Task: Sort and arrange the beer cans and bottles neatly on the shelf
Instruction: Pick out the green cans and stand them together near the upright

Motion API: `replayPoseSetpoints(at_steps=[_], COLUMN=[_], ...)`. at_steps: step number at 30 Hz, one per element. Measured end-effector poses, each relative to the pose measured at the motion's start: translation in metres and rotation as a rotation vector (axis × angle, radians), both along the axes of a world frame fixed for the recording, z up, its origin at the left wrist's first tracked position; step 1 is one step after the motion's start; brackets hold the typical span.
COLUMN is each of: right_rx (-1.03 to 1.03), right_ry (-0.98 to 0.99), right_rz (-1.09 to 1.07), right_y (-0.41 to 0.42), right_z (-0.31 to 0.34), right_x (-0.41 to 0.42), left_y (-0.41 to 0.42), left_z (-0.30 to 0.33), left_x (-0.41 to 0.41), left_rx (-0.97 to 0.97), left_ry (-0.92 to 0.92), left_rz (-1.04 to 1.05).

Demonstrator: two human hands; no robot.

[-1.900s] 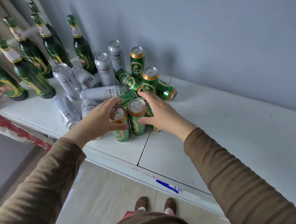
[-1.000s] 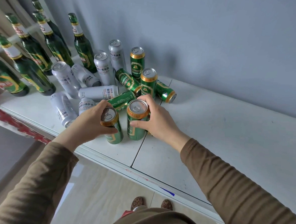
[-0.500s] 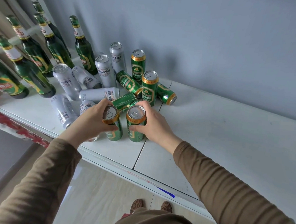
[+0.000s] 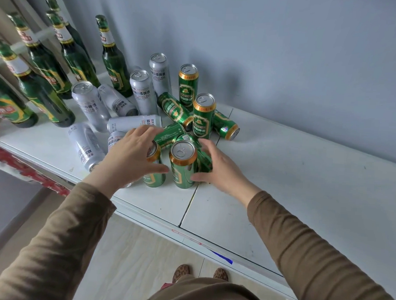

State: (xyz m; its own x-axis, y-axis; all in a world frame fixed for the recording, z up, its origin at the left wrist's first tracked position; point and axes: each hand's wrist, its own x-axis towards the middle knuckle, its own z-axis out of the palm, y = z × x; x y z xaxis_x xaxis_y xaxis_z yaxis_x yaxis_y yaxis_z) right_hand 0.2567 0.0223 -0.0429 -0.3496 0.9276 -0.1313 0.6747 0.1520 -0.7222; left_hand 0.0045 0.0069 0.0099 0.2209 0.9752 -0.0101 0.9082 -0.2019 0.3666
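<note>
Both hands (left [image 4: 131, 157], right [image 4: 221, 169]) flank 2 upright green cans [image 4: 182, 167], grips apparently loosened.

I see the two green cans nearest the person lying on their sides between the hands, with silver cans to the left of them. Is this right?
Not quite. In the head view the two green cans nearest the person stand upright, tops up, between the left hand and the right hand. The silver cans are indeed to their left.

Left hand [image 4: 131, 155] hides most of one upright green can [image 4: 154, 168]
</note>
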Motion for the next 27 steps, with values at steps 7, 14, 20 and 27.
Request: replayPoseSetpoints(at_steps=[7, 14, 20, 27], right_rx=[-0.075, -0.002, 0.016, 0.059], right_ry=[-0.116, -0.082, 0.041, 0.123], right_rz=[-0.138, -0.208, -0.305, -0.492], right_y=[0.003, 0.003, -0.004, -0.024], right_z=[-0.049, -0.059, -0.019, 0.028], right_x=[0.014, 0.009, 0.042, 0.111], left_y=[0.016, 0.014, 0.017, 0.039], left_z=[0.008, 0.016, 0.023, 0.036], left_x=[0.035, 0.046, 0.054, 0.107], left_rx=[-0.034, -0.044, -0.013, 0.011], left_ry=[0.153, 0.198, 0.127, 0.016], left_rz=[-0.154, -0.124, -0.139, -0.220])
